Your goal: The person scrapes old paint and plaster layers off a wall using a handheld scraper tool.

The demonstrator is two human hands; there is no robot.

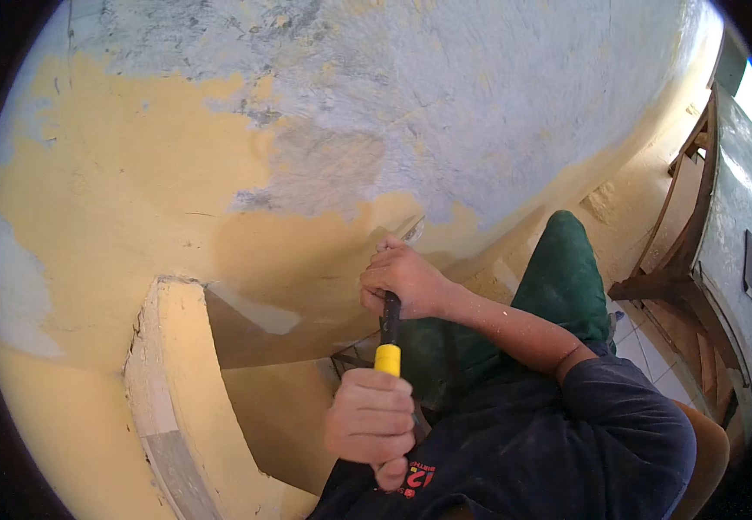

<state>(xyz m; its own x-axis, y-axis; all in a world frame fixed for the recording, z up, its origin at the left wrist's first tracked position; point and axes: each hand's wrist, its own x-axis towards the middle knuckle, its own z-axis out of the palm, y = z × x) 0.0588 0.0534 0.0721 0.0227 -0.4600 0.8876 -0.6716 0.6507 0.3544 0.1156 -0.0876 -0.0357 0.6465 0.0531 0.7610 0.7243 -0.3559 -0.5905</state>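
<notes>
Both my hands hold one long-handled scraper with a black and yellow handle point(387, 359). My right hand point(405, 279) is wrapped around its upper part, close to the blade. Lower down, near my chest, my left hand point(370, 419) grips the handle just below the yellow section. The flat blade point(413, 229) shows beyond my right fingers, at the wall; its exact contact cannot be made out. Yellow paint point(174, 143) covers part of the wall, with a ragged border against a large grey-blue area point(480, 97). My left forearm is hidden.
A yellow-painted ledge point(187, 364) with chipped edges juts out at lower left, beside a recess. To the right stands a table with a worn grey-green top point(736, 175) and brown wooden frame. My green-trousered knee point(564, 260) is near the wall. Pale floor tiles point(655, 364) show below.
</notes>
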